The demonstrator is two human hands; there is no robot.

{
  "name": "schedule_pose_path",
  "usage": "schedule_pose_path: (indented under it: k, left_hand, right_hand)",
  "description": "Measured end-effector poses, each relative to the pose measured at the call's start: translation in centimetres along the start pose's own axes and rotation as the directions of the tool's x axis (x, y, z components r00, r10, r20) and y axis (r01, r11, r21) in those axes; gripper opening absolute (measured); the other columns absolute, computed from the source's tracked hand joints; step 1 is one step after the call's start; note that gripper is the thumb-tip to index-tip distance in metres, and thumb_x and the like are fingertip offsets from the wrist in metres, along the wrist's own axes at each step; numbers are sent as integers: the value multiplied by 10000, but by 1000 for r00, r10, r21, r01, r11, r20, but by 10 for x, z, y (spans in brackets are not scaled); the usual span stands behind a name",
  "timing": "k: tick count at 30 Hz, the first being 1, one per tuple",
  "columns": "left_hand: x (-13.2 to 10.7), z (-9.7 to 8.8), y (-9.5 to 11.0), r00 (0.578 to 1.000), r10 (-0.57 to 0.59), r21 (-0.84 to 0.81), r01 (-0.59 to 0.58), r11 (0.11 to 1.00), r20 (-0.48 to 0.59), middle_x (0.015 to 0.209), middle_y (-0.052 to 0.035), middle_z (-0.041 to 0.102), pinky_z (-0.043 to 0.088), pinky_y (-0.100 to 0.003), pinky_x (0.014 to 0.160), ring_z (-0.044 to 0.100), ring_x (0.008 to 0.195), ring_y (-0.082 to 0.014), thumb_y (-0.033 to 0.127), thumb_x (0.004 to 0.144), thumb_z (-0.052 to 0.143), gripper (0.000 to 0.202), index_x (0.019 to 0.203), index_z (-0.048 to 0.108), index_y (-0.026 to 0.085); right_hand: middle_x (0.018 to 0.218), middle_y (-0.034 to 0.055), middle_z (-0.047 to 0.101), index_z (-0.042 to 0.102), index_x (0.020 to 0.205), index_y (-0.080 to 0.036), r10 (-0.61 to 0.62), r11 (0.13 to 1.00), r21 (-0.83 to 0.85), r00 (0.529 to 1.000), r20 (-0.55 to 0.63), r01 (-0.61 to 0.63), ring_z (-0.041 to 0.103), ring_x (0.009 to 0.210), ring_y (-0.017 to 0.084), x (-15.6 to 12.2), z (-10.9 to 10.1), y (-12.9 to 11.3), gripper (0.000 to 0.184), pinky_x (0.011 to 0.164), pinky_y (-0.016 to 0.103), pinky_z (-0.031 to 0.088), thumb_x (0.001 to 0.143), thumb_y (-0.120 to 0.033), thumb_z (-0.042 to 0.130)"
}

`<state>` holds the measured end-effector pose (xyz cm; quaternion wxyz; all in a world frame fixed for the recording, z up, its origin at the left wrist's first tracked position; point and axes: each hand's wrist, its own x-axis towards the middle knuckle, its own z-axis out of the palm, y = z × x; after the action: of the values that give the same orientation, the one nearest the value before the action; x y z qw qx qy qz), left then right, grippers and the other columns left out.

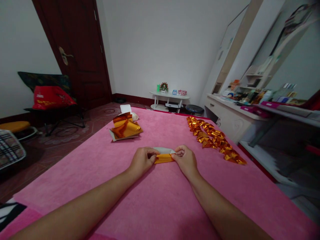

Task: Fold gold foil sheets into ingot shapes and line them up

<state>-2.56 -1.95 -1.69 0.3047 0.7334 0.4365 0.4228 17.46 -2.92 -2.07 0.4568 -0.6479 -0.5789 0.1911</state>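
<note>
Both my hands rest on a pink blanket (160,200) and pinch the two ends of a folded piece of gold foil paper (164,156) with a white back. My left hand (142,161) grips its left end with curled fingers. My right hand (185,158) grips its right end the same way. A stack of flat gold foil sheets (125,130) lies farther away to the left. A long row of several folded gold paper pieces (215,138) runs along the right side of the blanket.
A white lidded box (126,109) sits behind the foil stack. A dark wooden door (75,50) and a chair with a red bag (51,97) stand left. A dresser with bottles (250,100) lines the right wall; a small white table (169,98) stands beyond.
</note>
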Motion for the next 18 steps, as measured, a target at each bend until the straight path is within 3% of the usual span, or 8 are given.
schedule_pose_path:
  k: [11, 15, 18]
  left_hand:
    - [-2, -8, 21, 996, 64, 459, -88, 884, 67, 816, -19, 715, 412, -244, 680, 613, 715, -148, 129, 746, 572, 226, 868, 737, 226]
    - [-4, -9, 21, 993, 92, 526, -121, 842, 80, 764, -27, 685, 395, -277, 673, 593, 707, -168, 161, 757, 595, 186, 863, 729, 234]
    - [-5, -10, 23, 989, 149, 583, -127, 803, 10, 972, -61, 655, 399, -330, 714, 583, 825, -211, 206, 744, 639, 178, 898, 720, 249]
  right_hand:
    - [697, -45, 626, 573, 755, -232, -17, 963, -268, 999, 30, 24, 567, 616, 116, -3, -6, -10, 136, 535, 207, 357, 660, -188, 661]
    - [830, -23, 592, 584, 763, -228, -117, 928, -357, 993, -12, 105, 553, 740, 134, -8, -9, -15, 143, 626, 228, 377, 662, -182, 675]
    - [831, -8, 554, 608, 744, -238, -209, 883, -429, 978, 1, 189, 525, 822, 163, -13, -10, -21, 120, 701, 260, 372, 686, -152, 668]
